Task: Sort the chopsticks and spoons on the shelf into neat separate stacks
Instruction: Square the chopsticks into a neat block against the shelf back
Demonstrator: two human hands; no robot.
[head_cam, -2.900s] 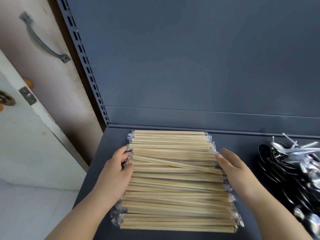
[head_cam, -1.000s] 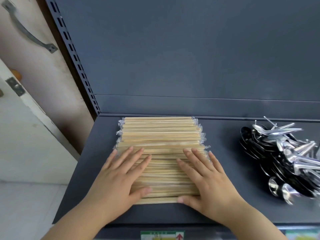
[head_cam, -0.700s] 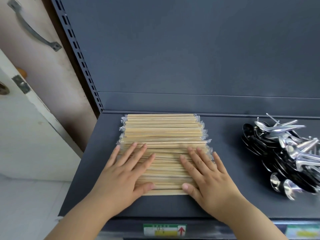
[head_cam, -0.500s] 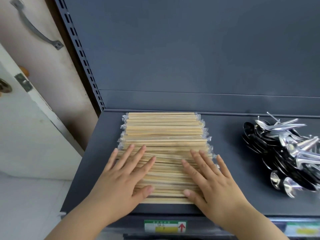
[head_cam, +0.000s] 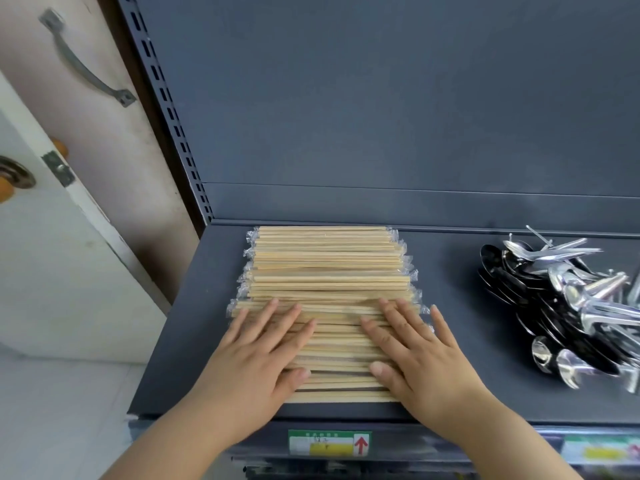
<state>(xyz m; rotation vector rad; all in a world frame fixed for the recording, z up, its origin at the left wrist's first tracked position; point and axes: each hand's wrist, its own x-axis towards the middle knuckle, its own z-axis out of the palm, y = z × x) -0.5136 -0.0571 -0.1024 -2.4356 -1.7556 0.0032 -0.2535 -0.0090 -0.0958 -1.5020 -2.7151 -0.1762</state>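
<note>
Left of the shelf unit stands a pale door carrying a curved metal handle (head_cam: 86, 60). A slotted upright (head_cam: 166, 109) runs down to the rear left corner of the shelf (head_cam: 194, 323), and a dark back panel (head_cam: 381, 98) closes the rear edge.

The chopsticks (head_cam: 329, 271), each pair in a clear wrapper, lie on the left half of the shelf. They form one flat stack, with the sticks parallel to the front edge. The stack runs from the rear edge almost to the front edge. The wrapper ends stick out on both sides, further out toward the front.

The left hand (head_cam: 256, 368) lies palm down on the front left part of the stack. Its grip is released: the fingers are straight and spread, pressing flat on the top layer, with the thumb pointing right.

The right hand (head_cam: 422, 362) lies palm down on the front right part of the stack, mirrored to the left hand. Its grip is also released: the fingers are straight and flat, and the little finger reaches over the wrapper ends. The two thumbs are near each other but apart.

A green and yellow label (head_cam: 329, 443) with a red arrow sits on the front edge strip below the hands.

The spoons (head_cam: 568, 306), in shiny metal, lie in an overlapping heap at the right end of the shelf, well apart from the chopsticks. Handles point in several directions.
</note>
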